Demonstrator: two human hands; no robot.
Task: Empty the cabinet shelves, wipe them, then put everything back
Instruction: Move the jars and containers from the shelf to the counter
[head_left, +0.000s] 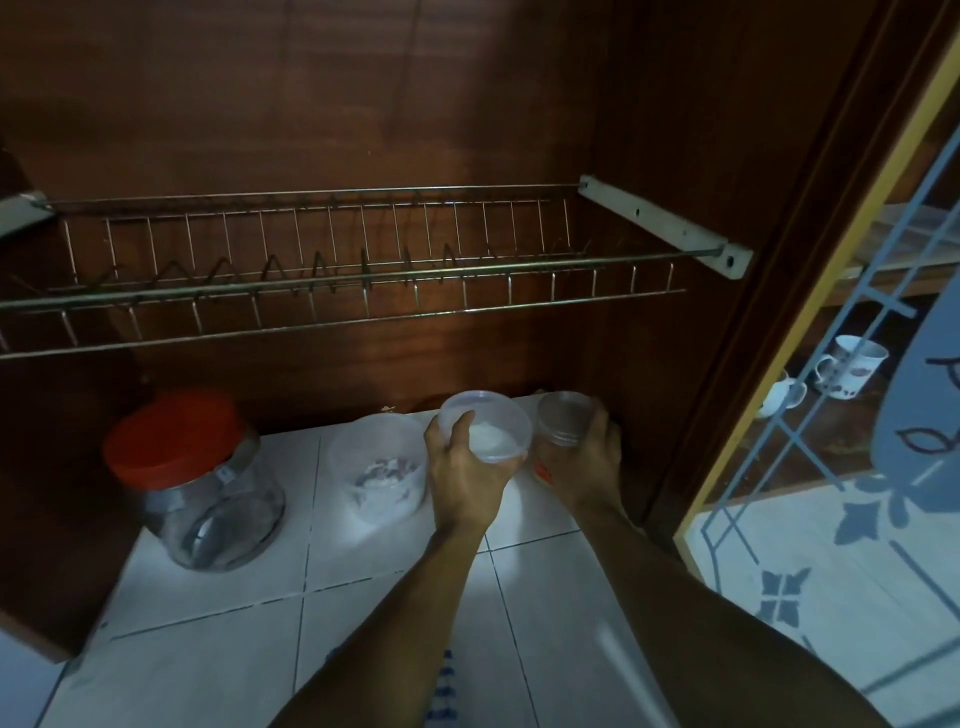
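reaching into the dark wooden cabinet (519, 104), both arms stretch toward its back right corner. the left hand (467, 473) grasps a round clear plastic container (485, 426) from the side, fingers curled round its wall and the thumb on its near edge; the container is tilted a little toward the camera and shows white powder inside. whether it rests on the shelf or is lifted off it, i cannot tell. the right hand (592, 457) is wrapped round a smaller clear jar (563, 418), just beside the container and close to the cabinet's right wall. a small orange thing (543, 473) shows between the two wrists, too blurred to name.

left of the hands on the white tiled shelf (363, 571) stands a translucent tub (376, 467) with pale bits inside, near the left hand. further left sits a big clear jar with a red lid (197, 478), leaning sideways.

above them hangs a wire dish rack (337, 270), fixed at the right on a pale metal bracket (670, 228). at the right edge stands a patterned glass door (831, 467); behind it a flowered mug (849, 366) and a white cup (779, 397) are visible.
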